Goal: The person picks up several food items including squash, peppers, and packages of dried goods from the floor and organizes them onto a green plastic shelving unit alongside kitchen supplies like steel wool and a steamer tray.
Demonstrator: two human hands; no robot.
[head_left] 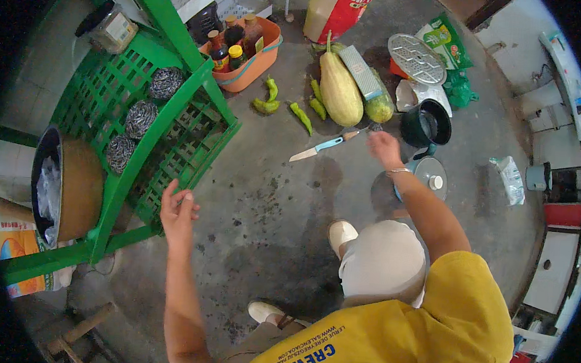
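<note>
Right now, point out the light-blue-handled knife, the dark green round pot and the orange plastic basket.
Light-blue-handled knife (328, 143): head view, on its handle.
Dark green round pot (411, 128): head view, on its outer wall.
Orange plastic basket (249, 72): head view, on its outer wall.

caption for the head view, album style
Right hand near a blue-handled knife, left hand near a green rack, squash and peppers on the floor.

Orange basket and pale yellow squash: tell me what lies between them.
The head view shows several green chili peppers lying between the orange basket and the pale yellow squash, some close beside the squash.
</note>
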